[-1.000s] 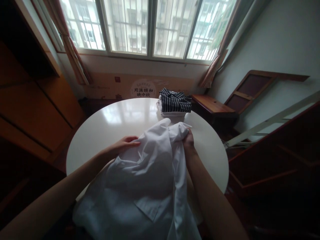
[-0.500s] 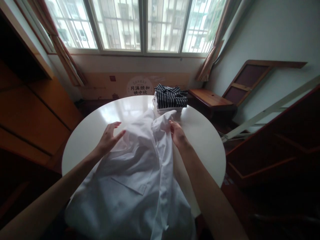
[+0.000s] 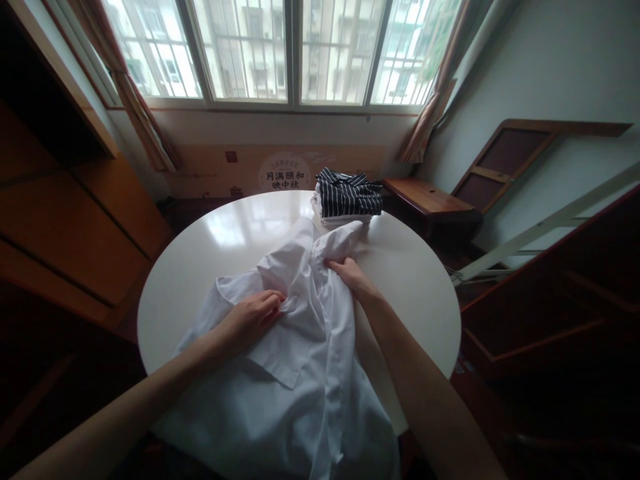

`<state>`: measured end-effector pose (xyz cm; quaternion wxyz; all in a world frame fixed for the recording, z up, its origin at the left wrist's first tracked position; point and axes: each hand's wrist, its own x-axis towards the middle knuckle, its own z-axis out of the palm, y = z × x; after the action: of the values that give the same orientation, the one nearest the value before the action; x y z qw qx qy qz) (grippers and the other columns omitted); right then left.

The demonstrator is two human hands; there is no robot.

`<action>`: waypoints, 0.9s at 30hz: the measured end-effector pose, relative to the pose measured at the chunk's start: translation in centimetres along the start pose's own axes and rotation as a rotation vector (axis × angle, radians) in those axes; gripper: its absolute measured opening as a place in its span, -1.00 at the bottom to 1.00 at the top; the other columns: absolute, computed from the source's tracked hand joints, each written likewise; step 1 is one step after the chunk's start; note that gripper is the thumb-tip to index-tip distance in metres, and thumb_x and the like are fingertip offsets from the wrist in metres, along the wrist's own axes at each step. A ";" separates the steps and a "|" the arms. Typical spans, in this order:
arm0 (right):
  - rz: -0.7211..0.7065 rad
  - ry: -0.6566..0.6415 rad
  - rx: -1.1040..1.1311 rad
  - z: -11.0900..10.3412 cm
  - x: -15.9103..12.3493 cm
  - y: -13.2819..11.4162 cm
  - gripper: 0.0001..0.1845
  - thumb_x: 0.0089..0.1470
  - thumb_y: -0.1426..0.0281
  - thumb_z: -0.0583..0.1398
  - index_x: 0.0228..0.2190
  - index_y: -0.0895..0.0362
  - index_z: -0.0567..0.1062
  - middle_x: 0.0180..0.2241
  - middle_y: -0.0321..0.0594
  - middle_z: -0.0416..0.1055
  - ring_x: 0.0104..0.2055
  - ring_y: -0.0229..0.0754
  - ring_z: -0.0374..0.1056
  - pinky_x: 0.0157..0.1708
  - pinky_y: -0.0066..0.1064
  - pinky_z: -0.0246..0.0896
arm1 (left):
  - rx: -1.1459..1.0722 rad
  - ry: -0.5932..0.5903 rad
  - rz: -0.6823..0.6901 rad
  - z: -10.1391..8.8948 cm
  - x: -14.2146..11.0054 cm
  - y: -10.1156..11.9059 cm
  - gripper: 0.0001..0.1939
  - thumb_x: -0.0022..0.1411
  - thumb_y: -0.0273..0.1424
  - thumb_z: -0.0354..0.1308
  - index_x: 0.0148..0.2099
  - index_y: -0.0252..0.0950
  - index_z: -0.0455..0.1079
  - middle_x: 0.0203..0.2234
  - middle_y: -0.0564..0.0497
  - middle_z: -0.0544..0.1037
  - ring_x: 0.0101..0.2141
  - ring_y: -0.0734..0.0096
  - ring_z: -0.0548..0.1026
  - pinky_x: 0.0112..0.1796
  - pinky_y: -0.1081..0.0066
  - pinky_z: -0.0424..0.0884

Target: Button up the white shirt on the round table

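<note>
The left hand [image 3: 254, 317] now sits farther in on the white shirt [image 3: 303, 340], fingers curled, grip unclear; the right hand [image 3: 354, 276] pinches by its collar [image 3: 344, 241], apparently steadying it.

Creased matt cloth shirt [image 3: 300, 333], smooth glossy tabletop [image 3: 185, 280], smooth wood bench [image 3: 425, 197]
</note>
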<state>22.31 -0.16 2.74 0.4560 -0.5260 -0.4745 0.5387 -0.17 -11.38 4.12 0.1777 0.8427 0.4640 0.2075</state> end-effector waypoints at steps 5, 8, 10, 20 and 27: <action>-0.011 0.122 0.028 -1.2 0.8 -1.0 -0.73 -0.14 0.24 0.20 -0.45 0.21 0.46 -0.47 -0.20 0.47 -0.40 -0.21 0.37 -0.39 -0.43 0.26 | -0.276 0.286 -0.205 -2.8 0.0 -1.3 -0.77 0.15 -0.23 -0.03 -0.38 -0.29 0.26 -0.45 0.04 0.44 -0.45 0.48 0.38 -0.46 0.50 0.30; -0.013 0.313 0.205 -2.4 1.3 -1.5 -0.70 -0.05 0.19 0.12 -0.47 0.20 0.45 -0.51 -0.24 0.46 -0.43 -0.26 0.36 -0.44 -0.47 0.27 | -0.513 0.549 -0.332 -5.5 -0.1 -2.5 -0.75 0.05 -0.21 0.08 -0.43 -0.29 0.20 -0.45 0.06 0.42 -0.49 0.51 0.37 -0.54 0.55 0.25; -0.042 0.398 0.310 -2.8 1.4 -1.6 -0.72 -0.03 0.22 0.10 -0.46 0.19 0.44 -0.53 -0.28 0.45 -0.45 -0.28 0.35 -0.47 -0.50 0.27 | -0.571 0.682 -0.393 -6.8 0.0 -3.0 -0.75 0.00 -0.21 0.13 -0.43 -0.28 0.21 -0.55 0.11 0.36 -0.58 0.56 0.30 -0.60 0.57 0.19; -0.055 0.437 0.442 -2.6 1.3 -0.9 -0.90 -0.19 0.41 0.19 -0.59 0.15 0.34 -0.67 -0.38 0.33 -0.60 -0.34 0.26 -0.54 -0.49 0.25 | -0.302 0.387 -0.458 -7.6 -0.5 -6.9 -0.60 -0.06 -0.05 0.12 -0.34 -0.30 0.28 -0.44 0.01 0.44 -0.38 0.35 0.43 -0.39 0.43 0.34; -0.041 0.408 0.419 -2.9 2.0 -0.3 -0.84 -0.24 0.37 0.21 -0.64 0.11 0.29 -0.69 -0.41 0.27 -0.62 -0.34 0.24 -0.55 -0.48 0.25 | -0.138 0.124 -0.588 -7.0 -2.7 -8.9 -0.43 -0.08 0.02 0.06 -0.16 -0.33 0.31 -0.20 -0.13 0.44 -0.18 0.15 0.40 -0.24 0.33 0.33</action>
<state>25.12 1.92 2.83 0.6515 -0.5083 -0.2619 0.4987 -11.41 -8.48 5.23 0.2583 0.6441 0.6827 0.2290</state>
